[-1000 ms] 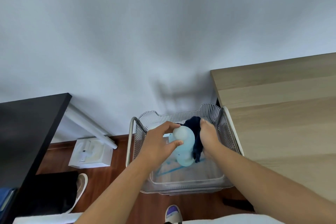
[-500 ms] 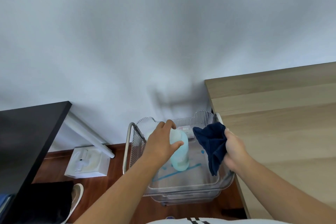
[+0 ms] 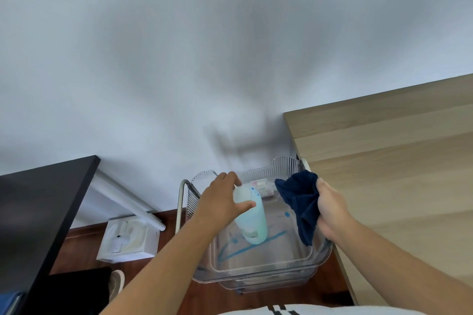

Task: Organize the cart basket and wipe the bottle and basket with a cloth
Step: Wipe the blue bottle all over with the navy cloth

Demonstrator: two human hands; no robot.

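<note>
White wall behind, pale wooden desk (image 3: 396, 174) to the right of a clear cart basket (image 3: 256, 270). Inside it, a light blue bottle (image 3: 253, 224) stands nearly upright, the left hand (image 3: 220, 202) with fingers (image 3: 246, 204) curled round its top; a small packet (image 3: 259, 184) lies behind. Just right of the bottle, the right hand (image 3: 331, 210) clutches a bunched navy cloth (image 3: 299, 202).

Right hand (image 3: 332, 210) has pulled the cloth (image 3: 299, 199) off the bottle (image 3: 252, 222).
</note>
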